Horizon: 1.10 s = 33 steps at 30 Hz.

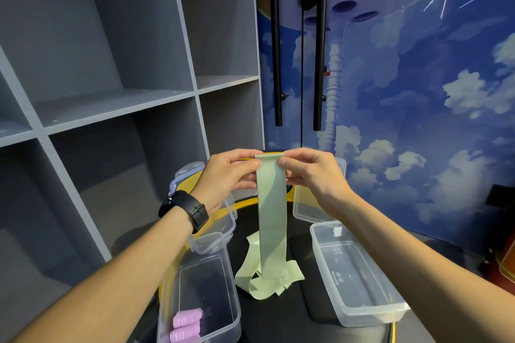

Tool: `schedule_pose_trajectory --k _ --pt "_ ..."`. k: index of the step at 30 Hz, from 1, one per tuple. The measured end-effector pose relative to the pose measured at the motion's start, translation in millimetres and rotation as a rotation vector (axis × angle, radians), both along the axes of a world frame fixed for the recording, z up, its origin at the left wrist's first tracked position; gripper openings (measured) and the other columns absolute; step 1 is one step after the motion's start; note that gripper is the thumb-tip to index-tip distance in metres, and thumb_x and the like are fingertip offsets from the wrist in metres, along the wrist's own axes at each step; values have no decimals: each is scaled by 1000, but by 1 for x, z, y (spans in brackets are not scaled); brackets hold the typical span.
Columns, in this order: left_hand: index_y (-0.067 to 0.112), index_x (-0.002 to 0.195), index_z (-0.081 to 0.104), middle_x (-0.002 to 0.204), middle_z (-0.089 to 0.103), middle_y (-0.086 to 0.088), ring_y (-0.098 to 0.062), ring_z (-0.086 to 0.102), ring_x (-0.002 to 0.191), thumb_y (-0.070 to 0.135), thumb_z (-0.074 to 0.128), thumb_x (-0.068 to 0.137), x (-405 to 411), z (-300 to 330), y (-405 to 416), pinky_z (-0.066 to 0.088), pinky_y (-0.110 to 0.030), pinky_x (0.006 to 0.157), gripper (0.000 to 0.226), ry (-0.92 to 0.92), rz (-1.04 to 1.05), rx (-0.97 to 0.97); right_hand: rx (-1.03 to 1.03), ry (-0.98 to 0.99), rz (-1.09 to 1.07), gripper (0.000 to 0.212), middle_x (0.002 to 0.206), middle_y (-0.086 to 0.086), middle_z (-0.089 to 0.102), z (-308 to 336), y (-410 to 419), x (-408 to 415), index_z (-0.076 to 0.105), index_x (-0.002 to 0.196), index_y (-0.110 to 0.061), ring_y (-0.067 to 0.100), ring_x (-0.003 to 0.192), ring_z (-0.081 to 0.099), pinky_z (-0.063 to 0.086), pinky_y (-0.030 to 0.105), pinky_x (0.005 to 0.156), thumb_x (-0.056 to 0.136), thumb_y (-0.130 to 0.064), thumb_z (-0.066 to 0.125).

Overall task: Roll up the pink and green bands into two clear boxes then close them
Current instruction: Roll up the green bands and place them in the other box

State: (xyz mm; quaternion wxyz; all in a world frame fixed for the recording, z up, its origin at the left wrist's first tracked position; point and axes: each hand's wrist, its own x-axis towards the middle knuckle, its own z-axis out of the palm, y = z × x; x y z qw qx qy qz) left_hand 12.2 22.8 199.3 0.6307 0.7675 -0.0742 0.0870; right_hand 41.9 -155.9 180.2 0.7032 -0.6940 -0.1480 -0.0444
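Grey shelving [111, 97] fills the left of the view, and a blue sky mural [418, 92] with white clouds covers the wall on the right, with two black vertical bars [317, 64] in front of it. Below is a round black table [303, 312] with a yellow rim.

Two clear boxes sit open on the table. The left box [225, 281] holds two rolled pink bands [186, 319] in its near corner, lying side by side. The right box [328, 256] has nothing in it that can be made out. Two clear lids lie further back: one [192, 168] behind the left wrist, one [303, 203] behind the right hand.

One green band [271, 217] hangs straight down between the boxes. Its lower length lies crumpled in loose folds on the table.

The left hand [225, 178] and right hand [309, 175] are raised above the table. Each pinches one side edge of the band's top end between thumb and curled fingers, so the strip hangs in the gap between the two hands. A black watch [185, 210] is on the left wrist.
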Motion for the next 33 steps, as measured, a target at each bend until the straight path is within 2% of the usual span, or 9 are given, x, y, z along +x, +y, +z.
schedule_pose_trajectory --k 10,14,19,24,29,33 --pt "10 112 68 94 73 -7 -14 72 77 8 61 93 9 -52 0 61 -27 71 20 125 -8 -81 68 128 31 3 79 7 69 -47 3 2 71 89 -6 15 67 63 56 20 60 88 -6 68" --pt "14 105 69 88 75 -3 -10 71 71 7 61 92 7 -80 -2 59 -24 66 17 159 11 -128 91 184 9 9 82 11 68 -74 5 0 71 95 -2 21 73 61 59 30 72 87 -6 68" --pt "15 104 71 92 76 -9 -16 70 76 8 63 91 -3 -115 -5 58 -26 67 17 175 78 -176 75 214 -17 12 84 13 70 -105 6 -5 73 96 1 21 75 62 59 37 78 86 -6 70" --pt "22 99 71 93 76 -8 -19 72 83 10 62 91 -8 -141 -4 59 -34 75 17 159 113 -206 22 202 -9 9 83 8 74 -121 7 -6 76 92 -6 15 74 66 61 28 73 85 -8 70" --pt "27 94 72 89 76 -2 -14 70 81 9 63 90 -5 -151 -2 58 -32 71 19 111 125 -122 35 208 8 12 88 11 75 -130 6 -8 75 96 -5 18 75 67 61 29 71 86 -6 68" --pt "25 95 70 88 75 -2 -13 70 82 10 62 91 -1 -149 -3 57 -29 67 17 74 115 -100 100 214 9 14 82 7 76 -127 8 -7 72 99 -3 14 70 69 60 27 64 86 -1 68"
